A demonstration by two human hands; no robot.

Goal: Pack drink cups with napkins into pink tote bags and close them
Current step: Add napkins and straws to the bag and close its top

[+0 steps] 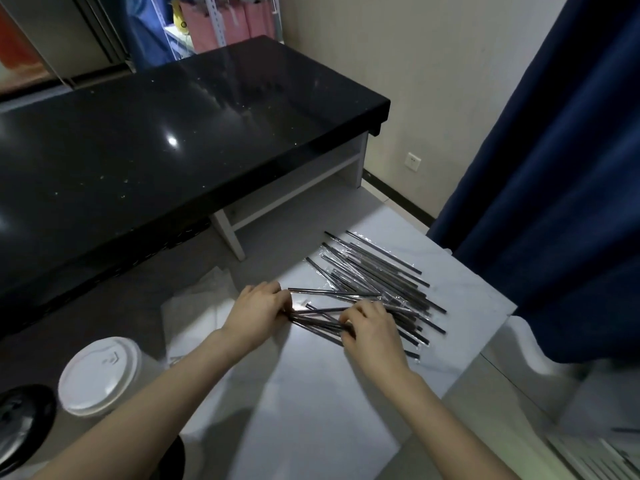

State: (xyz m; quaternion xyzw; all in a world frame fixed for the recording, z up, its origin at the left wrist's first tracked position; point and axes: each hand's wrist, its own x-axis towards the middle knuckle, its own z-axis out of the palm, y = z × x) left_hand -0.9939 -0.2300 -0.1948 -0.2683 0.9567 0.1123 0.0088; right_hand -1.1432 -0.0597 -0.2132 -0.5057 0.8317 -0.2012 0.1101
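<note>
Pinching the near ends of several wrapped straws (363, 292), your left hand (258, 311) and right hand (372, 336) gripped them on the white tabletop (311, 393), a lidded cup (98, 375) nearby.

A long black glossy counter (145, 140) runs across the upper left, with a white shelf (304, 183) beneath its far end. A dark blue curtain (561, 174) hangs at right, beside a cream wall carrying a white socket (413, 161). Wrapped black straws (377, 282) – a loose pile – lie on a pale marble surface (329, 393). At lower left, a round black object (24, 420), perhaps a stool.
</note>
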